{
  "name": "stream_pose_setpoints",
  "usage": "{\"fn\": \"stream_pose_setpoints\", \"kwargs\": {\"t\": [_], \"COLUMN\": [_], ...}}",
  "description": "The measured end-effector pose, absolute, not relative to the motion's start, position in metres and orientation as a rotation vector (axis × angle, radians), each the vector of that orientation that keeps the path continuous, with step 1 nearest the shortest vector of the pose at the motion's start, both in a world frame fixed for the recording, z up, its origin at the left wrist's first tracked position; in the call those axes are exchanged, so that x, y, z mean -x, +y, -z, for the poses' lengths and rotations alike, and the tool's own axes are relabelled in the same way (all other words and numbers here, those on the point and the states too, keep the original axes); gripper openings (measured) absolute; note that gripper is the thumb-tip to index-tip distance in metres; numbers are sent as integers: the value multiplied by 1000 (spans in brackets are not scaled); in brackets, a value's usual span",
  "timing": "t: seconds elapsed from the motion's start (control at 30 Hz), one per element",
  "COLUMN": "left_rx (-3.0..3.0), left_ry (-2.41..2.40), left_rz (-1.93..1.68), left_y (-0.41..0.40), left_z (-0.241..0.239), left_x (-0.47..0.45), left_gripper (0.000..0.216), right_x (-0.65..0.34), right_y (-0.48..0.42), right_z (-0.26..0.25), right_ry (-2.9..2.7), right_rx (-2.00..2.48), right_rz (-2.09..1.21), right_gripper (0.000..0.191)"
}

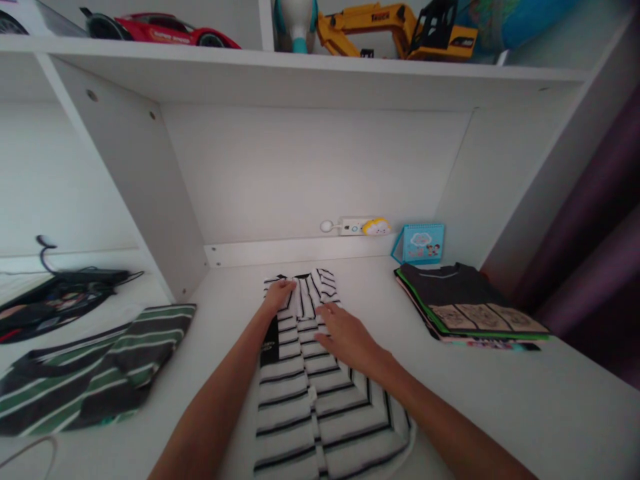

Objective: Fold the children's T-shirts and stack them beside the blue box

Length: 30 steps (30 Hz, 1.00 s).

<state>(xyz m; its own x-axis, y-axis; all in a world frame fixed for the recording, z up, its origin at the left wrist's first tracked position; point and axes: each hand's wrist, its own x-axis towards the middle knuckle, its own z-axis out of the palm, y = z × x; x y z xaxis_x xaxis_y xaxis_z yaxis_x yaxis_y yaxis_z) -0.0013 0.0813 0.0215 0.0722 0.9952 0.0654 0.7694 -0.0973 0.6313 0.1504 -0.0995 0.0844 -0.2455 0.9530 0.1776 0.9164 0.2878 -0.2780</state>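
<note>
A white shirt with black stripes [285, 403] lies on the white desk with its sides folded inward, the collar end away from me. At its upper left, my left hand [280, 293] is closed with its fingertips on the fabric beside the collar. My right hand [347, 333] rests on the folded right side, thumb and fingers apart, palm down. A black patch with small lettering [270, 343] shows on the shirt near my left wrist. My right forearm covers part of the shirt's right edge.
To the right lies a stack of folded shirts [465, 300], with a blue desk calendar [423, 243] behind it. A green and grey striped shirt [100, 367] lies at left near a black hanger [55, 267]. Overhead, a shelf [320, 80] holds toys; a power strip [353, 227] sits at the back.
</note>
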Motion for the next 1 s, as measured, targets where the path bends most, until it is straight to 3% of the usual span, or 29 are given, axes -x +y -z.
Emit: {"fn": "stream_pose_setpoints", "kwargs": {"t": [0.17, 0.23, 0.33, 0.47, 0.57, 0.83, 1.0], "left_rx": [-1860, -1857, -1838, -1816, -1851, -2124, -2526], "left_ry": [1840, 1863, 1899, 1948, 1976, 1996, 1567], "left_rz": [-750, -756, -749, -728, -702, -623, -493], "left_y": [88, 89, 91, 91, 88, 73, 63], "left_z": [-21, -22, -26, -31, -31, -34, -42], "left_x": [-9, -12, -12, -8, -5, -7, -51], "left_gripper": [40, 36, 31, 31, 31, 34, 37], "right_x": [-204, -210, -205, -180, -162, -176, -186], "right_y": [-161, -178, -196, -212, -219, -222, -220], "right_z": [-66, -55, -43, -25, -9, -1, -3], "right_ry": [-2171, -2134, -2058, -2050, -2066, -2333, -2419], "right_rx": [1965, 1996, 1953, 1442, 1196, 1017, 899], "right_rz": [-449, -404, -44, 499, 658, 556, 536], "right_gripper": [40, 36, 28, 24, 20, 24, 31]}}
